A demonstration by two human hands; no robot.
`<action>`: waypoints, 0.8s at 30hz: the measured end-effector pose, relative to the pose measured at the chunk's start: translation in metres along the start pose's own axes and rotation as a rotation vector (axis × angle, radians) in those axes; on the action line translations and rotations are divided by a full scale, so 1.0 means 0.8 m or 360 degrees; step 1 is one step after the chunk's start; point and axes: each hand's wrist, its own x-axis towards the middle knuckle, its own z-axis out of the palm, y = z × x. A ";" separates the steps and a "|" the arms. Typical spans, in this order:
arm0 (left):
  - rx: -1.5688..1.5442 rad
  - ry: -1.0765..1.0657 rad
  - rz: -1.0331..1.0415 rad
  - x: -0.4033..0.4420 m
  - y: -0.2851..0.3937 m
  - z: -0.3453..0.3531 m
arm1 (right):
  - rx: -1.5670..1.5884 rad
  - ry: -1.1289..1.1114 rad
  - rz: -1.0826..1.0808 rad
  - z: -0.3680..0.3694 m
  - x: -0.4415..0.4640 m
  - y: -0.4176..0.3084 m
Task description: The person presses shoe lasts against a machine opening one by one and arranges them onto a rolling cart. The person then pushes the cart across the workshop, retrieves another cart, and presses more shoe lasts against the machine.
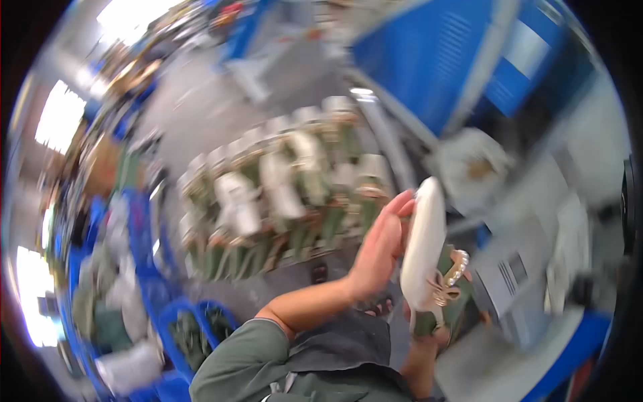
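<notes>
The left hand (376, 258) is flat, fingers straight and close together, against or just beside a white-and-green rounded piece (424, 248) with a pinkish bow (443, 293) and white pearl-like beads (458, 266). It stands upright, near and right of centre; the partly hidden right hand (439, 333) grips its lower end. Farther left, blurred green-and-white pieces (281, 187) form rows.

- This looks like a workshop or small factory floor, blurred in parts.
- Middle of the frame: rows of near-identical white-and-green pieces (281, 187), many of one kind.
- Left: blue bins (139, 231) beside heaped soft material (124, 295).
- Lower right: a grey, machine-like housing (499, 285) by a pale worktop (482, 378).
- Bottom: the person's dark apron (341, 345).
</notes>
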 end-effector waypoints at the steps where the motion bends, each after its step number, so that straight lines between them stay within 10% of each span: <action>1: 0.0201 0.0211 0.0134 -0.035 0.020 -0.017 | 0.0198 -0.0192 0.0009 0.008 0.009 -0.026; 5: 0.0869 0.0739 0.0304 -0.151 0.074 -0.086 | -0.0034 -0.0575 -0.0983 0.112 0.050 -0.112; 7: 0.0519 0.1076 0.0379 -0.192 0.153 -0.146 | 0.0251 -0.1208 -0.0919 0.198 0.033 -0.144; 11: 0.1869 0.1680 0.0203 -0.213 0.217 -0.288 | 0.0328 -0.1761 -0.0972 0.244 0.013 -0.169; 15: 0.2461 0.1947 -0.0440 -0.187 0.252 -0.355 | 0.0190 -0.2016 -0.0726 0.252 -0.033 -0.132; 22: 0.2722 0.1361 0.0030 -0.195 0.228 -0.400 | 0.0107 -0.2119 -0.0236 0.250 -0.083 0.025; 24: 0.2574 0.1468 0.0365 -0.208 0.214 -0.400 | 0.0184 -0.2341 0.0477 0.252 -0.072 0.045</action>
